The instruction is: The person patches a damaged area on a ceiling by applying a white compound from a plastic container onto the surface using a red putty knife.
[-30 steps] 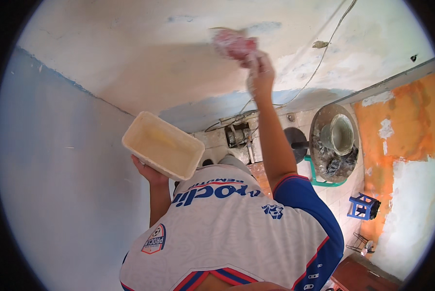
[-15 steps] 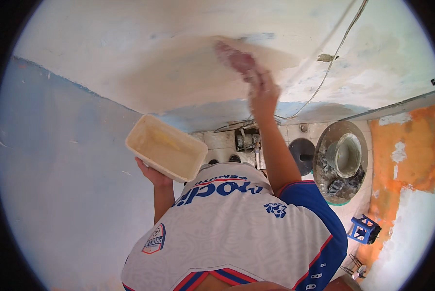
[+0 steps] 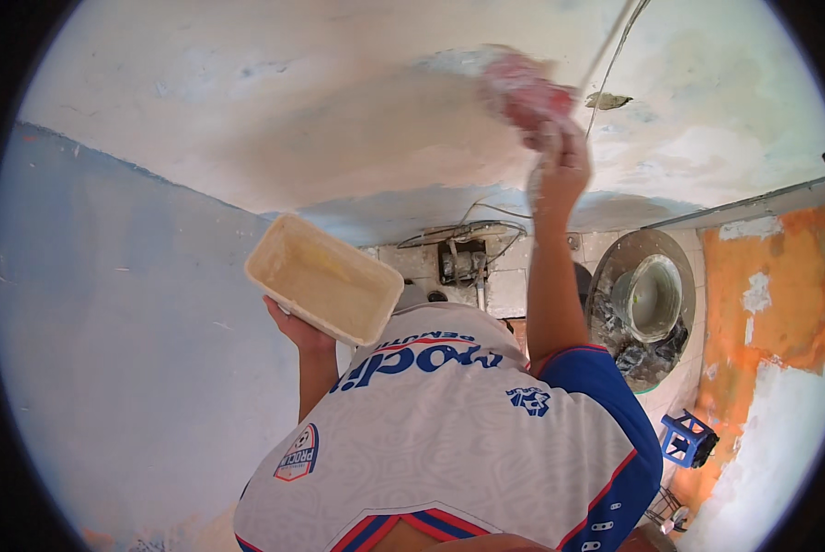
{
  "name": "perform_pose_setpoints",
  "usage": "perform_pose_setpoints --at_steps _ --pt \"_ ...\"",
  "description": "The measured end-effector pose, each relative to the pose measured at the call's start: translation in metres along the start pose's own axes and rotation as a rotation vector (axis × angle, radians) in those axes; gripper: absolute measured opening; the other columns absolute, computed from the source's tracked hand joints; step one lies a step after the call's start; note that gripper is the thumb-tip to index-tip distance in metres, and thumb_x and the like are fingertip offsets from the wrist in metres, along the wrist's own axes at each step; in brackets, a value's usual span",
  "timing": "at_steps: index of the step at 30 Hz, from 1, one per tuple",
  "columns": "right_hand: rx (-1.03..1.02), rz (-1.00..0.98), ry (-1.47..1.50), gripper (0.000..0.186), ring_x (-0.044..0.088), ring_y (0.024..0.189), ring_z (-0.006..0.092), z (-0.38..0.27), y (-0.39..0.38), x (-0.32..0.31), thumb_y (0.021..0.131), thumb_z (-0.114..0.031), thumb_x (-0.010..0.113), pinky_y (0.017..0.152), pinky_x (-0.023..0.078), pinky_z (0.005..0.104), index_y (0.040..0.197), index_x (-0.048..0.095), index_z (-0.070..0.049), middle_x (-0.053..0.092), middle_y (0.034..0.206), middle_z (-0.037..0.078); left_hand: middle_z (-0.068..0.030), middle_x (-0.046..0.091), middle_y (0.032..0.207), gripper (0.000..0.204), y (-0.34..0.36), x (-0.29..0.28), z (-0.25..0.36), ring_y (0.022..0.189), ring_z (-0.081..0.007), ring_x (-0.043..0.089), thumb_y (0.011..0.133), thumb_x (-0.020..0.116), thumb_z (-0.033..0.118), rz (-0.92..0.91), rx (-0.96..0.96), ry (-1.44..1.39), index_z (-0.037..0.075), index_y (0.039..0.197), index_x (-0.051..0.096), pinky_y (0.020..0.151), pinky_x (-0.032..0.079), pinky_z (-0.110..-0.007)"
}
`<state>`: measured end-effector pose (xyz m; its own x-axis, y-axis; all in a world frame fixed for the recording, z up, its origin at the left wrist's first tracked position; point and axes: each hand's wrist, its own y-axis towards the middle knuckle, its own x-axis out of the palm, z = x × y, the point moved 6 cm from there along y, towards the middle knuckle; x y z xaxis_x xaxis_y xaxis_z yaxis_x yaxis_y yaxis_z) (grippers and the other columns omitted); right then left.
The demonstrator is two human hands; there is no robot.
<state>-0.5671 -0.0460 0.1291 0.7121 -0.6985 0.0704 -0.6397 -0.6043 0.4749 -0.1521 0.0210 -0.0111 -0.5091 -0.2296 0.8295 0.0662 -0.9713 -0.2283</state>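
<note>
My left hand (image 3: 295, 324) is closed on the near left edge of a cream rectangular plastic tub (image 3: 339, 333), supporting it at a tilt in front of my chest. Its inside is coated with pale residue and a little yellow. Raised to the right, my right hand (image 3: 562, 166) grips a red, white-smeared flat thing (image 3: 526, 92), too blurred to name its kind. That thing is against or just off the patchy white-plastered wall (image 3: 357, 129); contact cannot be made out. White smears cover the fingers.
A thin cable (image 3: 615, 55) runs down the wall past a small hole (image 3: 607, 100). On the tiled floor below are a pump-like machine (image 3: 463, 264) and a large round basin (image 3: 606, 317) with a bucket (image 3: 652, 299) in it. A blue stool (image 3: 687, 440) stands by the orange wall (image 3: 780, 285).
My right hand has swept to the right along the wall with the red thing, which shows a broader face. The tub has shifted slightly to the right in view.
</note>
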Motion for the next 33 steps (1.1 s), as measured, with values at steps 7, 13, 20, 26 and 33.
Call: perform_pose_setpoints --at_steps 7,13,20,26,33 --pt "-0.022 -0.031 0.239 0.018 0.070 0.081 0.0211 -0.005 -0.001 -0.040 0.103 -0.007 0.053 0.074 0.058 0.0325 0.117 0.059 0.003 0.069 0.098 0.013 -0.0080 0.040 0.156 0.070 -0.001 -0.001 -0.004 0.140 -0.0315 0.042 0.102 0.026 0.062 0.016 0.008 0.013 0.015 0.154 0.035 0.115 0.037 -0.046" --pt "0.008 0.111 0.169 0.018 0.068 0.079 0.0168 0.014 0.026 -0.058 0.105 -0.010 0.051 0.073 0.057 0.0292 0.116 0.059 0.003 0.067 0.095 0.011 -0.0081 0.039 0.156 0.071 -0.003 -0.002 -0.002 0.140 -0.0311 0.041 0.102 0.027 0.063 0.025 0.007 -0.002 0.015 0.154 0.035 0.115 0.037 -0.046" --pt "0.039 -0.130 0.197 0.019 0.065 0.077 0.0151 0.017 0.025 -0.019 0.102 -0.013 0.058 0.068 0.054 0.0272 0.114 0.063 0.001 0.067 0.093 0.008 -0.0079 0.038 0.157 0.072 -0.005 0.001 -0.006 0.141 -0.0309 0.040 0.102 0.027 0.063 0.013 -0.027 0.017 0.015 0.155 0.034 0.115 0.036 -0.046" --pt "0.066 0.043 0.389 0.021 0.064 0.075 0.0146 0.024 0.024 -0.057 0.104 -0.012 0.054 0.066 0.054 0.0277 0.120 0.060 0.000 0.066 0.093 0.007 -0.0086 0.039 0.156 0.072 -0.011 0.002 -0.003 0.141 -0.0317 0.041 0.102 0.027 0.063 -0.041 0.014 -0.003 0.015 0.155 0.033 0.116 0.036 -0.046" --pt "0.084 -0.012 0.176 0.018 0.064 0.074 0.0135 0.028 0.023 -0.015 0.102 -0.011 0.057 0.065 0.054 0.0273 0.114 0.063 0.001 0.066 0.096 0.007 -0.0099 0.039 0.155 0.071 -0.010 -0.003 -0.003 0.139 -0.0336 0.042 0.102 0.029 0.063 0.046 0.006 -0.036 0.016 0.154 0.033 0.115 0.037 -0.049"
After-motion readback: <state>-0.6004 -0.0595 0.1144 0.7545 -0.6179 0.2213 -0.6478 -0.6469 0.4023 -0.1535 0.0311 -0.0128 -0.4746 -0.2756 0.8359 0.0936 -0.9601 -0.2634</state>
